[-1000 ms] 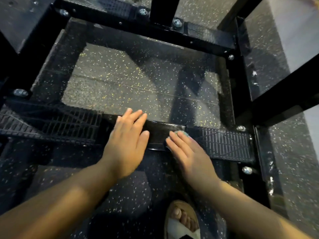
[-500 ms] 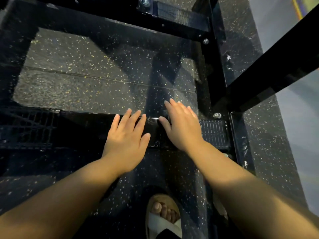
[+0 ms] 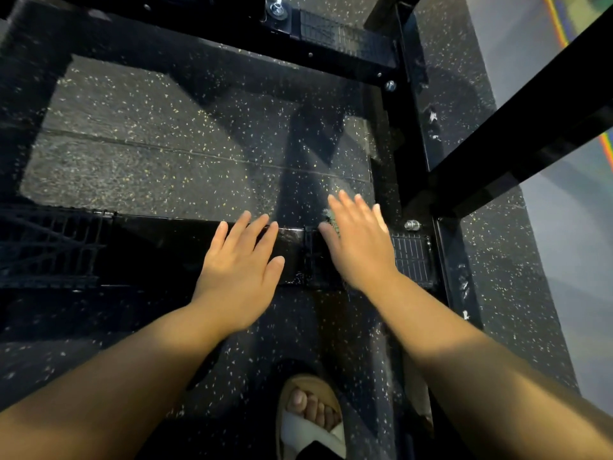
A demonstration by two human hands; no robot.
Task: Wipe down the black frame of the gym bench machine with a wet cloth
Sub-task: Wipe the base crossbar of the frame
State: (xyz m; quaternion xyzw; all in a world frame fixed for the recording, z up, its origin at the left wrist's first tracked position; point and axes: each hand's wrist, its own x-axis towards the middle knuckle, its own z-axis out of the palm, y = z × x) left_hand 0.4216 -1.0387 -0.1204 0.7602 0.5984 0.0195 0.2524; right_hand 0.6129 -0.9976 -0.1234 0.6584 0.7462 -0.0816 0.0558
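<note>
The black frame of the gym bench machine lies low on the floor, and its near crossbar [image 3: 166, 247] runs left to right under both hands. My left hand [image 3: 240, 272] rests flat on the bar, fingers straight. My right hand [image 3: 360, 244] lies flat further right on the same bar, pressing down a pale cloth [image 3: 330, 216]. Only a small frayed edge of the cloth shows beside the thumb; my hand hides the remainder. A glossy wet patch shines on the bar between the hands.
Ribbed foot plates sit at the bar's left end [image 3: 49, 244] and right end [image 3: 411, 257]. A far crossbar [image 3: 331, 51], a right side rail [image 3: 408, 144] and a slanted black beam [image 3: 530, 127] box in the speckled rubber floor [image 3: 182, 144]. My sandalled foot [image 3: 311, 416] stands below.
My right hand has slid with the cloth rightward and forward along the bar onto the ribbed plate's edge. My left hand has stayed flat on the bar. The view has shifted right.
</note>
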